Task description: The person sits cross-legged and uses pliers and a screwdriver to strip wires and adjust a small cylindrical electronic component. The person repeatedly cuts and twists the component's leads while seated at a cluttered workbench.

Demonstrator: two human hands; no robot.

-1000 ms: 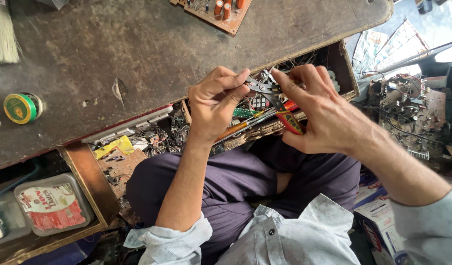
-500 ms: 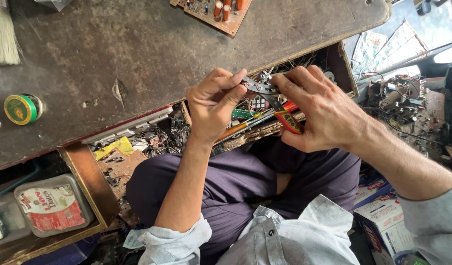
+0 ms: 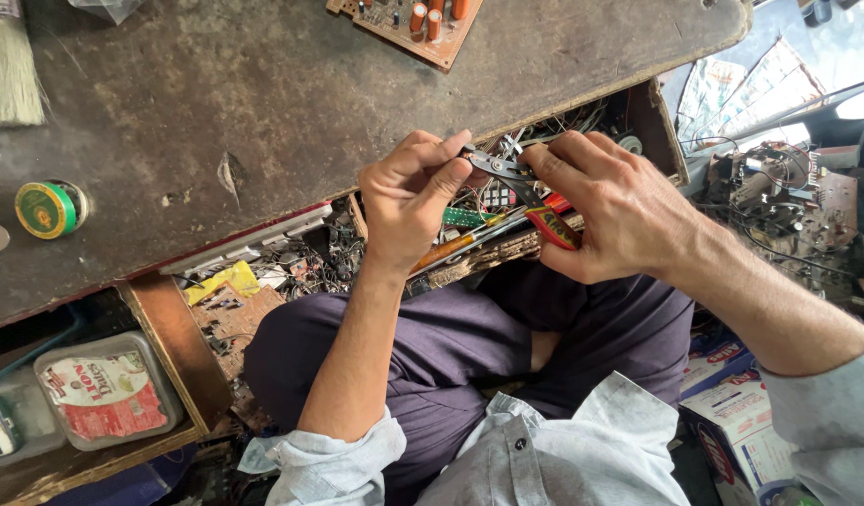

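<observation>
Closest to the viewer, the person sits cross-legged in dark trousers (image 3: 469, 356) and a pale shirt (image 3: 544, 459), both forearms reaching out over an open drawer (image 3: 652, 122) crammed with wires and scrap parts. The right hand (image 3: 619, 206) is clenched around the red handles of a small pair of pliers (image 3: 530, 192), whose dark tips point toward the left hand (image 3: 409, 201). That left hand pinches something tiny between thumb and forefinger right at the plier tips; what it is cannot be made out. The pliers look stiff and light, best held by the padded handles as now; the pinched bit seems small and easy to drop, so a fingertip hold suits it. Farther off lies the worn dark tabletop (image 3: 263, 103), with a roll of green tape (image 3: 46, 209) at its left, a brush (image 3: 8, 66) beyond that, and an orange circuit board (image 3: 409, 23) at the far edge.
</observation>
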